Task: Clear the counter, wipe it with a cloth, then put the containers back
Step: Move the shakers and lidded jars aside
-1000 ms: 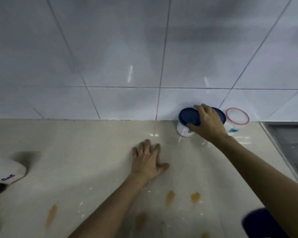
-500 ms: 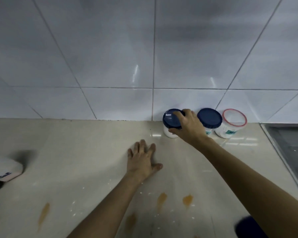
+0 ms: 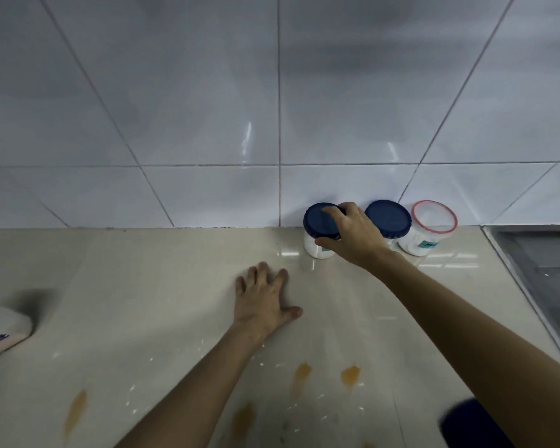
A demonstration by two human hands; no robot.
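Observation:
Three white containers stand in a row against the tiled wall at the back of the beige counter. My right hand grips the leftmost one, a jar with a dark blue lid, from above and the side. To its right stands a second blue-lidded jar, then a jar with a red-rimmed clear lid. My left hand lies flat on the counter with fingers spread, holding nothing.
Orange stains and white specks mark the near part of the counter. A white object with blue print lies at the left edge. A metal sink borders the counter on the right. A dark blue object shows at bottom right.
My right hand has slid the blue-lidded jar left along the wall, away from the second blue jar. The left hand stays flat on the counter.

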